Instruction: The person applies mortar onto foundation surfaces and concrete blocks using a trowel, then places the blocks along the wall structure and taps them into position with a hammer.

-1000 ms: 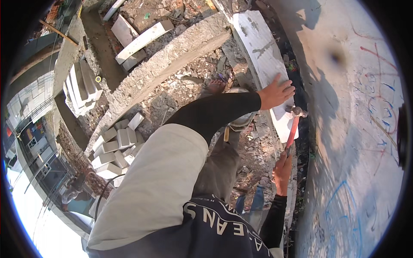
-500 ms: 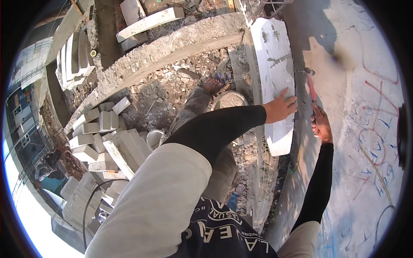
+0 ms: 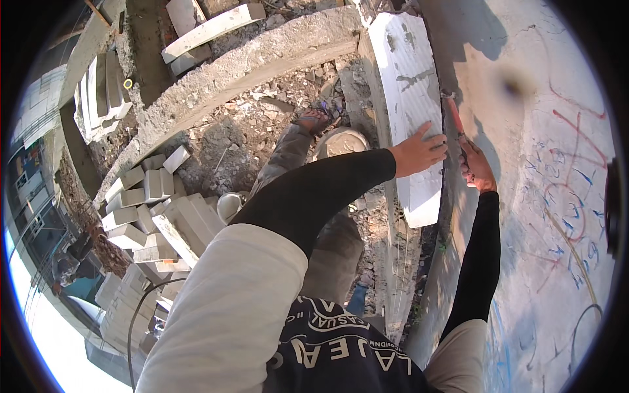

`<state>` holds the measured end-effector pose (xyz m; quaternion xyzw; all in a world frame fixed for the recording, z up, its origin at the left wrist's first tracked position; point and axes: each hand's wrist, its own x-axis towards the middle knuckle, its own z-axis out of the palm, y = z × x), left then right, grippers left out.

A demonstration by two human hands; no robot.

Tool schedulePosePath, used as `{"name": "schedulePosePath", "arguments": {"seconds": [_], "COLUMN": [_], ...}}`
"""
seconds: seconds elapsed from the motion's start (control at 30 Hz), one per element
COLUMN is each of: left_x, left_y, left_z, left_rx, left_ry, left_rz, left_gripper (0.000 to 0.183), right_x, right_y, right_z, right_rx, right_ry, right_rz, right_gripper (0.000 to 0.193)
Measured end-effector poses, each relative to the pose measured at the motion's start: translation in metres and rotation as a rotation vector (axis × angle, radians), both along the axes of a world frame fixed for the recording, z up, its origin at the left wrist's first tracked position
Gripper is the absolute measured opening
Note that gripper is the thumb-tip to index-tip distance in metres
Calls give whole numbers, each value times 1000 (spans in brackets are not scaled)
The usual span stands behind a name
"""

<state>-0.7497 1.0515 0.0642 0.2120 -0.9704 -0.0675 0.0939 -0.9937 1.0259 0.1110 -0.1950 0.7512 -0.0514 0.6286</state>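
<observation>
A red-handled metal hammer [image 3: 456, 116], clenched in the right hand [image 3: 479, 168], is now nearing the white oblong block [image 3: 409, 95] the spread left hand [image 3: 418, 154] is touching.

A narrow concrete ledge [image 3: 401, 288] runs beside the wall [image 3: 517, 157], and a long white block [image 3: 406, 72] lies lengthwise on it, grey patches marking its upper face. Left of the ledge, the ground [image 3: 226, 149] is dirt strewn with broken chips [image 3: 259, 121]. On it stand a round bucket [image 3: 341, 139], near the ledge, and a pale vessel [image 3: 229, 206], partly hidden. Beside the vessel lies a jumbled pile of blocks [image 3: 145, 203]. Past a rough concrete beam [image 3: 249, 59], pale slabs [image 3: 213, 31] lie on the ground.
</observation>
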Motion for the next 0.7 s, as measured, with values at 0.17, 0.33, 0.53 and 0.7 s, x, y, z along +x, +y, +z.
{"name": "schedulePosePath", "arguments": {"seconds": [0.17,0.33,0.53,0.7], "left_x": [1,9,8,10], "left_y": [-4,-9,-15,-25], "left_z": [3,-5,-4,0], "left_rx": [4,-109,-303,-62], "left_ry": [-129,-195,-232,-166], "left_rz": [-74,-132,-158,-285], "left_gripper": [73,80,82,65], "right_x": [-27,-60,-71,-44], "right_y": [88,180,242,249], "right_z": [35,34,29,19], "right_rx": [215,269,162,272], "right_ry": [99,59,75,49], "right_rz": [-94,-174,-294,-1], "right_gripper": [48,53,49,41]}}
